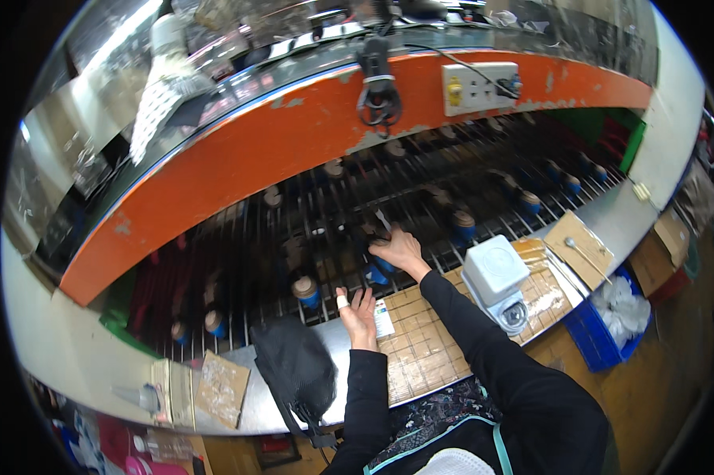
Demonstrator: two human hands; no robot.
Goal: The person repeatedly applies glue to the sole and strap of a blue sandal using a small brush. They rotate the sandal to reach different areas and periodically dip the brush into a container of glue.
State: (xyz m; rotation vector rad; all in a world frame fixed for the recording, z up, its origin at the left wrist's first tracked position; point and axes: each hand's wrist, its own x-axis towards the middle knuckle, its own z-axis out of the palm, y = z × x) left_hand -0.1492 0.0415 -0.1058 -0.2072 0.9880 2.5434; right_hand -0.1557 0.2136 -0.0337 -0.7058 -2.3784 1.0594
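My right hand (400, 250) reaches out over the metal roller conveyor (325, 214) and closes on a dark piece with a blue base (379, 269) standing on the rods. My left hand (360, 313) hovers open, palm up, at the conveyor's near edge above a small white card (384, 318); one finger wears a pale bandage. Both arms are in black sleeves. Several similar blue-based spindles with tan tops (306, 291) stand along the rods.
An orange curved guard (293, 134) with a white power strip (479, 87) arches over the line. A black bag (297, 368) lies left, a white box-shaped device (495, 277) right, on taped cardboard (420, 340). A blue bin (606, 324) holds plastic bags.
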